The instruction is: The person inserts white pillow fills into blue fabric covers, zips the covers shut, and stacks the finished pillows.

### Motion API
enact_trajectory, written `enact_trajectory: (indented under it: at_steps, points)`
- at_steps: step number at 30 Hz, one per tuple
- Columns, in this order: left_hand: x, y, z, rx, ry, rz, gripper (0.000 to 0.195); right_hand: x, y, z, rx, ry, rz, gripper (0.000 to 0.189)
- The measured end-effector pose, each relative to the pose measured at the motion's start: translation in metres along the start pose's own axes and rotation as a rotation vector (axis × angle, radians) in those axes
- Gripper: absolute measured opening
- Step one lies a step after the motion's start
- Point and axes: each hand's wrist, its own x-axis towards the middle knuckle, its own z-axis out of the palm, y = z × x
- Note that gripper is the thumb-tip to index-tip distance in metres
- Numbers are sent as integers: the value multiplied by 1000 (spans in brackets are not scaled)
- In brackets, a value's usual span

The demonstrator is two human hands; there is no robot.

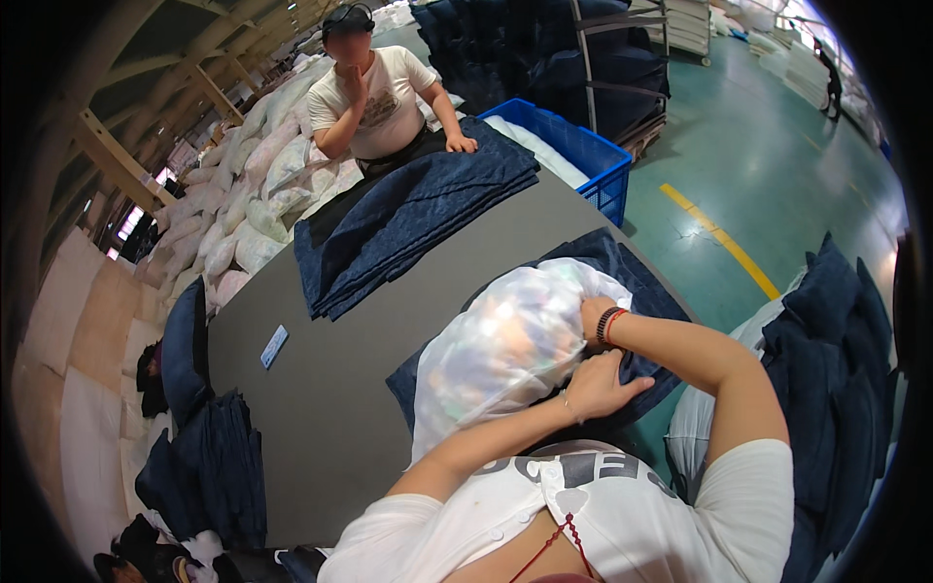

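A translucent white bag of multicoloured filling lies on dark blue fabric at the near right part of the grey table. At the bag's right end is my right hand, wearing a dark beaded bracelet and a red one; its fingertips are hidden against the bag. Just below it, my left hand rests at the bag's lower right edge, thumb spread, its fingers partly hidden near the right wrist. Whether either hand grips the bag's cloth is not clear.
Across the table a person leans one hand on stacked dark blue fabric. A phone-like object lies at left. A blue plastic crate stands beyond the table. Dark blue cushions are at right, more at the left edge.
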Motion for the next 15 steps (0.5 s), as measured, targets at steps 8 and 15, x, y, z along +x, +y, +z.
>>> enact_trajectory:
  at_steps: [8, 15]
  points:
    - [-40, 14, -17, -54, 186, 137, 46, -8, -16, -54, -343, -495, -332, 58]
    - [-71, -80, -5, -26, 289, 70, 48, -70, -132, -169, -161, -34, -706, 33]
